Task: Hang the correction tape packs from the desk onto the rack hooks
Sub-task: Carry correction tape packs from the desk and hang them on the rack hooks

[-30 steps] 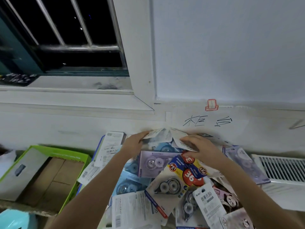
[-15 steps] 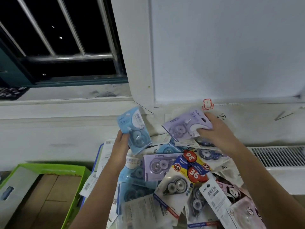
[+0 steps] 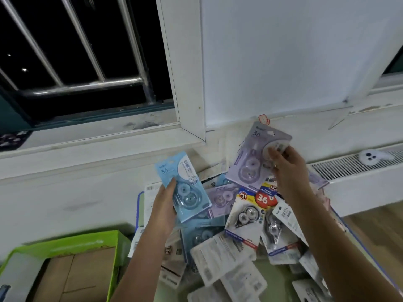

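Note:
My left hand [image 3: 164, 204] grips a light blue correction tape pack [image 3: 182, 185] by its left edge and holds it upright above the pile. My right hand [image 3: 287, 168] pinches a lilac correction tape pack [image 3: 253, 159] at its right side, lifted higher and tilted. Below both hands lies a heap of several more packs [image 3: 246, 216] on the desk, in blue, lilac, white and yellow-red, some face down. No rack or hooks are in view.
A green cardboard box [image 3: 82, 243] with a brown carton inside stands at the lower left. Straight ahead are a white wall and window sill [image 3: 104, 138], with a barred dark window above. A white vent grille [image 3: 340, 166] runs along the right.
Both hands went from sorting in the pile to lifting a pack each. Since half a second ago the lilac pack has risen further and turned more upright; the blue pack has stayed raised.

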{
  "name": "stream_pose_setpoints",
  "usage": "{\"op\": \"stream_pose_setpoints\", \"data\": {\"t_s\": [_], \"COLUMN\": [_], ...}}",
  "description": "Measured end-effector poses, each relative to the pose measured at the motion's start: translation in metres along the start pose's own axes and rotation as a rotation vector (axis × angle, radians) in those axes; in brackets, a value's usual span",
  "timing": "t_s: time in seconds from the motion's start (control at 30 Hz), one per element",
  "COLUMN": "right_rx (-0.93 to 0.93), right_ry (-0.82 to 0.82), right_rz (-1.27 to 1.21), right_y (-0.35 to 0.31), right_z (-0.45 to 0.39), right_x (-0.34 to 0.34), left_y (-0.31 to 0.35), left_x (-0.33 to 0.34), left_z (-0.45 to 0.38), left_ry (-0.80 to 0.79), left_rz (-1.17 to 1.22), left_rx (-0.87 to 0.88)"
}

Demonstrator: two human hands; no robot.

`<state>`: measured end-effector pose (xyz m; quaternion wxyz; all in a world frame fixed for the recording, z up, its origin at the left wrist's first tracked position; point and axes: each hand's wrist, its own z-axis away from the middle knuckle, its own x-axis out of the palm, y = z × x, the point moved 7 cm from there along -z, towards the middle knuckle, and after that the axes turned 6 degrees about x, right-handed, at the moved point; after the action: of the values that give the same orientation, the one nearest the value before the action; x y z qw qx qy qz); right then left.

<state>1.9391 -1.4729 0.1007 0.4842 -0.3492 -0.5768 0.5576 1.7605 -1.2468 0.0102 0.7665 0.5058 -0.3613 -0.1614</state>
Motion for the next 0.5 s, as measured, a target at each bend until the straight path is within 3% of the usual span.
{"op": "stream_pose_setpoints", "data": {"t_s": [0.23,0.5], "right_rx": [0.245,0.496], "right_ry": [0.050,0.179], "right_rz": [-0.065,-0.165], "right_y": [0.060,0.116], "right_z": [0.061,0.134], "right_x": [-0.031,-0.118], "left_y": [-0.021,-0.080], "left_x": [0.013,0.085], "left_z": [0.016,0.044], "left_ry": [-0.027,-0.152], "left_rz": [-0.123,-0.389], "left_rx": [-0.124,-0.277]}}
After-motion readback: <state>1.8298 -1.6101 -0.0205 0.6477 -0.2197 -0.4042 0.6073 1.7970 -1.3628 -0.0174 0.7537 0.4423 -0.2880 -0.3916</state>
